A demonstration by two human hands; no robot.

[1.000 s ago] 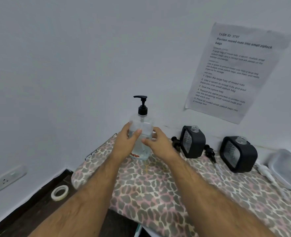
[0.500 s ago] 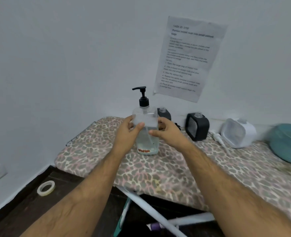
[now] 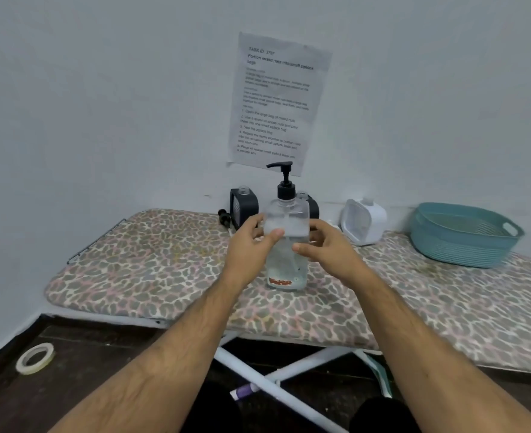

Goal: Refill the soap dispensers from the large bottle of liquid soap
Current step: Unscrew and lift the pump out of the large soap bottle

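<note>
The large clear soap bottle (image 3: 286, 260) with a black pump stands upright on the leopard-print ironing board (image 3: 151, 270). My left hand (image 3: 248, 251) grips its left side, thumb across the front. My right hand (image 3: 332, 250) holds its right side, thumb on the front and fingers round the back. Behind the bottle by the wall stand two black dispensers with open necks, one (image 3: 243, 207) at the left and one (image 3: 313, 206) partly hidden by the bottle. A white dispenser (image 3: 365, 220) stands to their right.
A teal plastic basket (image 3: 464, 242) sits at the board's right. A loose black pump head (image 3: 224, 214) lies by the left black dispenser. A printed sheet (image 3: 279, 101) hangs on the wall. On the dark floor lie a tape roll (image 3: 34, 358) and the board's white legs (image 3: 258, 379).
Both hands have carried the bottle from the board's left end to a spot in front of the black dispensers. The view has swung, bringing the white dispenser and basket into sight.
</note>
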